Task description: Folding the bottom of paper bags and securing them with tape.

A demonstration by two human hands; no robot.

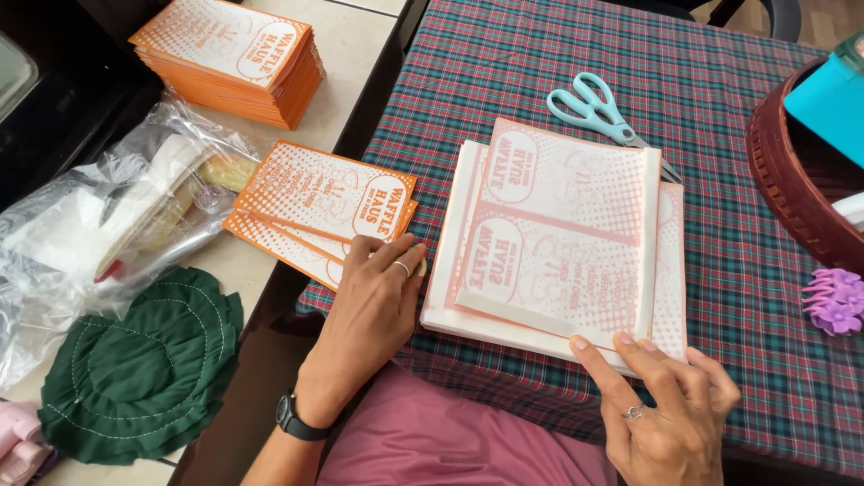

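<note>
At a table covered in a red-and-green plaid cloth [720, 180], my left hand [373, 306] rests flat, fingers loosely together, on the lower corner of a small fan of orange-and-white printed sleeves [324, 211] that straddles the cloth's left edge. My right hand [670, 414] presses its fingertips [621, 346] down on the near right corner of a stack of translucent white paper sheets [558, 243], orange print showing faintly through them; nothing is pinched, and the stack lies square on the cloth in front of me. Teal-handled scissors [589, 106] lie just behind the stack, partly tucked under its far edge. A taller pile of the same orange sleeves [234, 58] sits well apart on the pale counter to the left, near crumpled clear plastic bags [117, 207] and a folded dark green cloth [139, 369]. A lilac hair claw [832, 301] lies at the right.
</note>
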